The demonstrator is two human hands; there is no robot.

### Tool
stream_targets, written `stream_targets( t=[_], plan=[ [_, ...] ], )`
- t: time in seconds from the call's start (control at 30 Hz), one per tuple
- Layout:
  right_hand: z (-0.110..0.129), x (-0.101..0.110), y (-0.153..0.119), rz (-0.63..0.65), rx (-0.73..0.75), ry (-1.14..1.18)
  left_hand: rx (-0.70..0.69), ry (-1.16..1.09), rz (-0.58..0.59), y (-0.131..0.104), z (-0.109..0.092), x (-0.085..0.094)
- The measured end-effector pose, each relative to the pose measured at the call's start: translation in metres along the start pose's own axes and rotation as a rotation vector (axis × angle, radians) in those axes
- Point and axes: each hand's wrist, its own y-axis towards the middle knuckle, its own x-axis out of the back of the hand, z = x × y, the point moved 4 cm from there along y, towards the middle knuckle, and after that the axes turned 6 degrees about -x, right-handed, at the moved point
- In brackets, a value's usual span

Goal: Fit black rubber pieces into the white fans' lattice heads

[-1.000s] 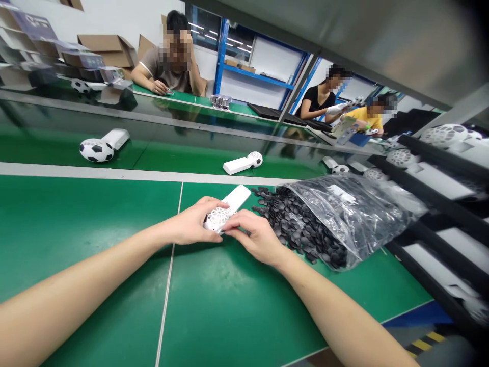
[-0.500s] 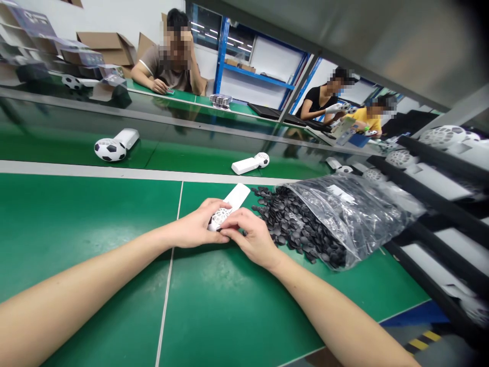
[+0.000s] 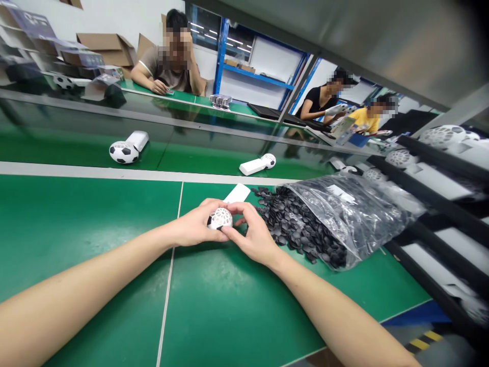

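A white device with a round, football-patterned head (image 3: 221,218) and a flat white handle (image 3: 237,193) is between my hands, over the green table (image 3: 214,316). My left hand (image 3: 198,223) is wrapped round the left side of the head. On the other side, my right hand (image 3: 250,232) touches the head with thumb and fingers curled about it. A few black patches show at the head's left and lower edge. Just right of my right hand, a heap of small black pieces (image 3: 298,229) spills from a clear plastic bag (image 3: 355,214).
Beyond the table edge, two football-headed devices (image 3: 124,152) (image 3: 257,164) lie on a green conveyor (image 3: 183,158). Dark racks (image 3: 431,204) holding white devices stand at the right. Several people sit across the line; cartons (image 3: 105,48) are stacked at the back left.
The devices on the conveyor have shifted to the right. My right hand's fingers have moved up round the head's far side, so more of the white lattice shows.
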Motion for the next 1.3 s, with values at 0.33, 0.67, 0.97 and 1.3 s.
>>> stream_targets(
  t=[0.33,0.67,0.97,1.3],
  plan=[
    [-0.008,0.000,0.005,-0.015,-0.088,0.050,-0.009,0.043,-0.065,0.000,-0.005,-0.005],
    [-0.061,0.053,0.023,-0.040,-0.289,-0.731,0.107,0.163,-0.089,0.001,-0.005,-0.002],
    [-0.050,0.045,0.022,0.015,-0.233,-0.954,0.168,0.130,-0.012,0.000,-0.008,0.012],
    [-0.025,0.052,0.018,-0.130,-0.114,-0.721,0.093,0.287,-0.058,0.000,-0.009,0.017]
  ],
)
